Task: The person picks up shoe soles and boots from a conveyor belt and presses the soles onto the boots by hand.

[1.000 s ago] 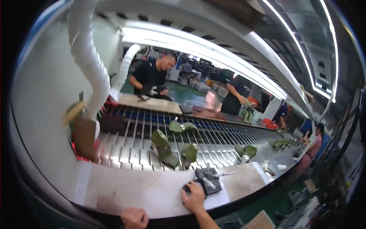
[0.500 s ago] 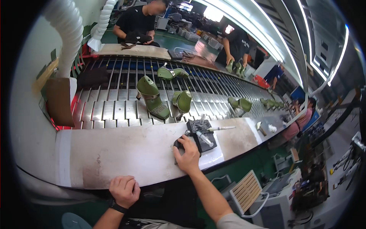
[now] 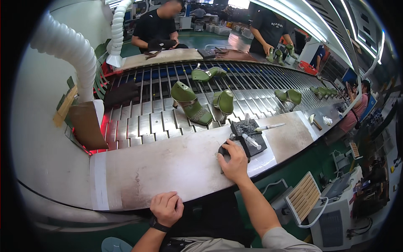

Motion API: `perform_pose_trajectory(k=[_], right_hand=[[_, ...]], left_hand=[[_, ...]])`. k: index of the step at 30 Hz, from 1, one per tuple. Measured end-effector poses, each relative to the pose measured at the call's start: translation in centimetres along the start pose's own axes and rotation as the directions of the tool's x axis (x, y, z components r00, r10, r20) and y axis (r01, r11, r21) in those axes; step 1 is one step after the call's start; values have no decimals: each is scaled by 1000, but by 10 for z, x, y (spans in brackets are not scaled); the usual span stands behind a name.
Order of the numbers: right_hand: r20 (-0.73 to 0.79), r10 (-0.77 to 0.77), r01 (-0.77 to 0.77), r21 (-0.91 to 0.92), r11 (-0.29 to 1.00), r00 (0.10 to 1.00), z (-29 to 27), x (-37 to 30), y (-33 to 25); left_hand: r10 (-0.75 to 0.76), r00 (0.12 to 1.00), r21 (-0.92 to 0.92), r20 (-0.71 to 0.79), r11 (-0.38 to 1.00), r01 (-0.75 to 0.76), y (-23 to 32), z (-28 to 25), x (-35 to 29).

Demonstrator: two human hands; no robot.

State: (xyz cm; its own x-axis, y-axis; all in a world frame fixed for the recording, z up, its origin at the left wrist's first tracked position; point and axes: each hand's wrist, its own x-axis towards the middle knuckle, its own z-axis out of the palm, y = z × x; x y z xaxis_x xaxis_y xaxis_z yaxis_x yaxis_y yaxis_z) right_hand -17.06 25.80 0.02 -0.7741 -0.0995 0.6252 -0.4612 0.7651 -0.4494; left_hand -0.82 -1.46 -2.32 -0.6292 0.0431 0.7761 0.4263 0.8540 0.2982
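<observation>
Little shifted, work looked paused: green shoes (image 3: 191,105) stayed put, twelve o'clock; left hand (image 3: 167,208) stayed curled closed, seven o'clock, at table (image 3: 168,168) edge; right hand (image 3: 234,161) covered black object (image 3: 223,148), grip unclear.

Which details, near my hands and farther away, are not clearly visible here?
Head view:
Black object: full shape, covered by right hand.
Left hand: palm, hidden by the hand itself.
Far green shoes: details, too small.
Large white hose: upper end, cut off by dark picture rim.
</observation>
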Motion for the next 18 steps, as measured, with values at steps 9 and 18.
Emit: perform_pose_trajectory(k=[9,18], right_hand=[[-8,-23,23,25,999,1000,9,2,0],[51,-3,1,36,999,999,1,2,2]], left_hand=[[-24,1000,33,14,999,24,1,-1,2],[-326,915,-269,237,883,384,-10,-34,29]])
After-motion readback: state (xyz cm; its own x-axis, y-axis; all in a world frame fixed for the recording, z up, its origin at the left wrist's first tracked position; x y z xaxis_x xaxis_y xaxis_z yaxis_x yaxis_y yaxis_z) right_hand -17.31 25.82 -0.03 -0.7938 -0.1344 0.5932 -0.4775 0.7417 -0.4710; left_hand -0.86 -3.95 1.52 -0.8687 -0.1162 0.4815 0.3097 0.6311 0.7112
